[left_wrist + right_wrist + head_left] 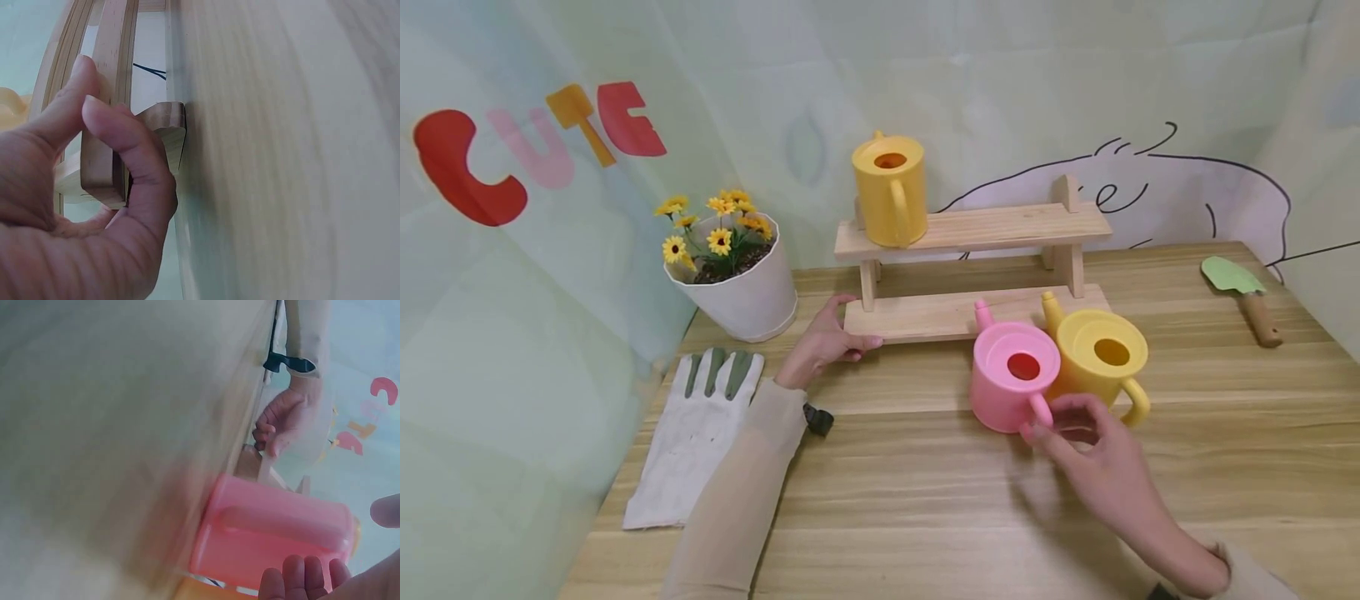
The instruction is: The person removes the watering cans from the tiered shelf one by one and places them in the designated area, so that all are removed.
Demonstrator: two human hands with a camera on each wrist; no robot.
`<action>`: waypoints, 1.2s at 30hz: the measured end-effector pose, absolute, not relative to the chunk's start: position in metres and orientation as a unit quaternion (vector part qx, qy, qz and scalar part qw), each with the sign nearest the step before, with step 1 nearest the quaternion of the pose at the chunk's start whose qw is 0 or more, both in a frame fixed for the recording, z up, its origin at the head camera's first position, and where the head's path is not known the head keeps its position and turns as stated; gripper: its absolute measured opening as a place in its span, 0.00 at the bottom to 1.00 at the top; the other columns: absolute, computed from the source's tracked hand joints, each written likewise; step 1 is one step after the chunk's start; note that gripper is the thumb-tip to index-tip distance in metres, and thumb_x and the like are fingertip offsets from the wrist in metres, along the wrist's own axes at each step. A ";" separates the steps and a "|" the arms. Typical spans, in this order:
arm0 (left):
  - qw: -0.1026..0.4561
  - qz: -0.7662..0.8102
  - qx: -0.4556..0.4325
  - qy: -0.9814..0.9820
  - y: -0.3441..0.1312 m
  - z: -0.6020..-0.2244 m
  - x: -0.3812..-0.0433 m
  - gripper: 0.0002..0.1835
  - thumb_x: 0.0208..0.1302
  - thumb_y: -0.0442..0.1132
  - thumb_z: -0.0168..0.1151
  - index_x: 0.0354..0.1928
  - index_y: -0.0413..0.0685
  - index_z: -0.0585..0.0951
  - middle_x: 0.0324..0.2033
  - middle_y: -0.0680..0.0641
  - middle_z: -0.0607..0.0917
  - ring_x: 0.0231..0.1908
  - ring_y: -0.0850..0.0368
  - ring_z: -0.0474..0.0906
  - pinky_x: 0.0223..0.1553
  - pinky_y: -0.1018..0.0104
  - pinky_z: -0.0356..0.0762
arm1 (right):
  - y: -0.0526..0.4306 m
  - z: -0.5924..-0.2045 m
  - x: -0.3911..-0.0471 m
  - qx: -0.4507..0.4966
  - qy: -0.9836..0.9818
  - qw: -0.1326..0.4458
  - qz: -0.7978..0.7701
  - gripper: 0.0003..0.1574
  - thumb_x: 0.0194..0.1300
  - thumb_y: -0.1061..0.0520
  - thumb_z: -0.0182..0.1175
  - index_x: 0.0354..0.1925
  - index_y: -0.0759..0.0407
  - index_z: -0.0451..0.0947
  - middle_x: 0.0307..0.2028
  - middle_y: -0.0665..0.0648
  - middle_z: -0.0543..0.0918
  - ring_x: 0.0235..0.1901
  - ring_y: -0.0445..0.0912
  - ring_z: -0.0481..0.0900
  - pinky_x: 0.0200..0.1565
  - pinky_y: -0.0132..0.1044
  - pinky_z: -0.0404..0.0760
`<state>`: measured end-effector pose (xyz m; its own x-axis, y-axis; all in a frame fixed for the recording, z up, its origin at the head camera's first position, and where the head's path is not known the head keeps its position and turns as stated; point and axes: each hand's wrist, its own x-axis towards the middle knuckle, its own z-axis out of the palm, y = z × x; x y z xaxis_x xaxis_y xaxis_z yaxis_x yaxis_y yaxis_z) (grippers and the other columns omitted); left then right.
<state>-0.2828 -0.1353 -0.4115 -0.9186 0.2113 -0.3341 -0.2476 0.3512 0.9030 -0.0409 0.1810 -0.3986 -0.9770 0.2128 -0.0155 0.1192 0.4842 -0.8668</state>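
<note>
My left hand [829, 340] grips the left end of the lower board of a two-tier wooden shelf [970, 315]; the left wrist view shows thumb and fingers [134, 140] curled round the board end. My right hand [1101, 458] is at the handle of a pink watering can [1017, 367], its thumb and fingers spread apart near the handle. In the right wrist view those fingers [304, 575] overlap the pink can's side. A yellow watering can [1097, 350] stands right beside the pink one, partly behind it. Another yellow watering can [891, 192] sits on the upper tier's left end.
At the back left stands a white pot [741, 292] of yellow flowers. White work gloves with grey-green fingertips [692, 450] lie on the wooden table [910, 500] by my left forearm. A small green trowel [1243, 292] lies at the far right. Printed curtains hang behind.
</note>
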 end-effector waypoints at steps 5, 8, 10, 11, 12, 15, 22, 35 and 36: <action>0.201 0.570 -0.009 0.796 -0.136 -0.412 -0.283 0.55 0.64 0.29 0.79 0.85 0.53 0.54 0.43 0.41 0.81 0.24 0.63 0.78 0.25 0.76 0.79 | 0.184 -0.391 -0.040 -0.092 -0.864 0.083 0.487 0.26 0.71 0.47 0.76 0.57 0.61 0.80 0.54 0.60 0.88 0.45 0.29 0.81 0.49 0.20 0.82; 0.201 0.571 -0.006 0.796 -0.136 -0.412 -0.282 0.55 0.64 0.29 0.79 0.85 0.53 0.54 0.42 0.42 0.81 0.24 0.64 0.78 0.25 0.76 0.79 | 0.186 -0.387 -0.041 -0.085 -0.863 0.107 0.487 0.24 0.72 0.49 0.75 0.57 0.63 0.82 0.53 0.62 0.87 0.45 0.30 0.81 0.50 0.18 0.80; 0.200 0.571 -0.004 0.796 -0.137 -0.412 -0.281 0.55 0.65 0.29 0.79 0.85 0.52 0.54 0.41 0.42 0.82 0.24 0.64 0.78 0.25 0.76 0.79 | 0.187 -0.385 -0.041 -0.077 -0.859 0.120 0.491 0.23 0.72 0.52 0.75 0.57 0.64 0.81 0.53 0.62 0.87 0.46 0.30 0.81 0.51 0.16 0.79; 0.200 0.571 -0.003 0.797 -0.137 -0.412 -0.281 0.55 0.65 0.30 0.79 0.85 0.52 0.54 0.40 0.43 0.82 0.24 0.64 0.78 0.25 0.76 0.79 | 0.188 -0.384 -0.042 -0.071 -0.859 0.124 0.492 0.23 0.72 0.54 0.75 0.58 0.64 0.81 0.53 0.62 0.86 0.46 0.30 0.81 0.51 0.16 0.79; 0.199 0.570 -0.002 0.797 -0.137 -0.412 -0.281 0.55 0.65 0.30 0.79 0.85 0.52 0.54 0.40 0.43 0.82 0.24 0.64 0.78 0.25 0.76 0.79 | 0.189 -0.382 -0.042 -0.066 -0.858 0.127 0.494 0.23 0.72 0.55 0.75 0.58 0.64 0.80 0.53 0.62 0.86 0.47 0.30 0.81 0.51 0.16 0.79; 0.199 0.570 0.000 0.797 -0.137 -0.412 -0.281 0.54 0.65 0.30 0.79 0.85 0.52 0.54 0.40 0.43 0.82 0.25 0.64 0.79 0.26 0.76 0.79 | 0.191 -0.376 -0.044 -0.060 -0.858 0.124 0.494 0.24 0.72 0.56 0.74 0.60 0.63 0.79 0.55 0.62 0.85 0.47 0.30 0.80 0.49 0.16 0.80; 0.200 0.569 -0.001 0.797 -0.137 -0.414 -0.283 0.55 0.65 0.30 0.79 0.85 0.52 0.54 0.40 0.43 0.83 0.24 0.64 0.79 0.25 0.76 0.79 | 0.194 -0.358 -0.054 -0.025 -0.865 0.145 0.479 0.26 0.70 0.56 0.75 0.59 0.64 0.79 0.53 0.62 0.86 0.46 0.31 0.81 0.50 0.15 0.79; 0.200 0.567 -0.005 0.799 -0.135 -0.411 -0.282 0.54 0.65 0.30 0.79 0.85 0.53 0.54 0.38 0.44 0.82 0.24 0.64 0.78 0.25 0.76 0.79 | 0.184 -0.326 -0.083 0.027 -0.868 0.136 0.476 0.27 0.73 0.52 0.74 0.62 0.62 0.78 0.54 0.60 0.85 0.53 0.45 0.81 0.51 0.17 0.79; 0.201 0.568 -0.004 0.798 -0.135 -0.411 -0.282 0.54 0.65 0.30 0.79 0.85 0.53 0.54 0.37 0.45 0.83 0.23 0.64 0.79 0.25 0.76 0.79 | 0.183 -0.324 -0.086 0.030 -0.867 0.132 0.479 0.28 0.73 0.51 0.74 0.62 0.62 0.78 0.54 0.61 0.85 0.54 0.47 0.81 0.51 0.17 0.79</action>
